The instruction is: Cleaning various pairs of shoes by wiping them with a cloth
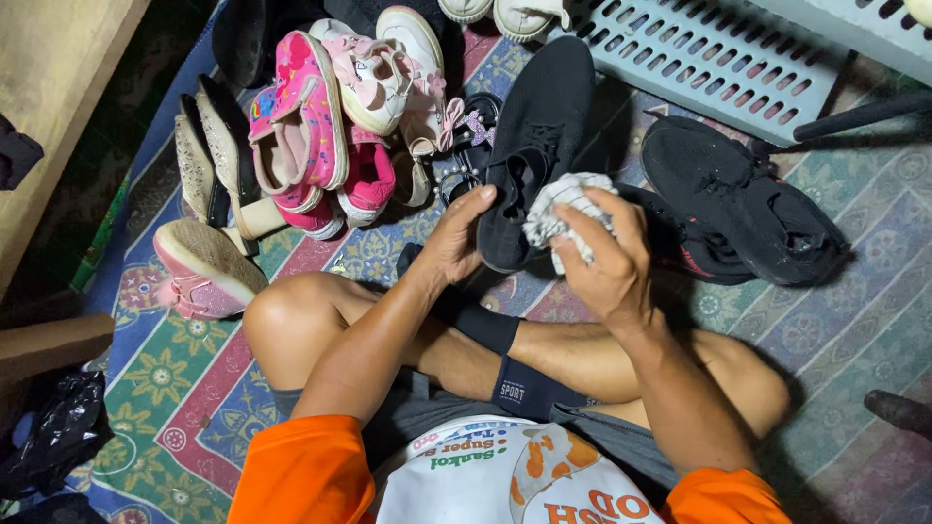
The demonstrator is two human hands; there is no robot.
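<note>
I sit cross-legged on a patterned mat. My left hand [456, 238] grips the heel end of a black knit sneaker [532, 136] that points away from me. My right hand [604, 257] is closed on a crumpled grey-white cloth [563, 206], pressed against the sneaker's side near its opening. A second black sneaker [738, 199] with a red detail lies on its side just to the right of my right hand.
A pile of pink and white children's shoes [330, 126] and beige flats [209, 160] lies to the left. A pink shoe [199, 267] rests sole-up by my left knee. A pale plastic crate [714, 53] stands at the back right. A black bag [58, 432] sits at the lower left.
</note>
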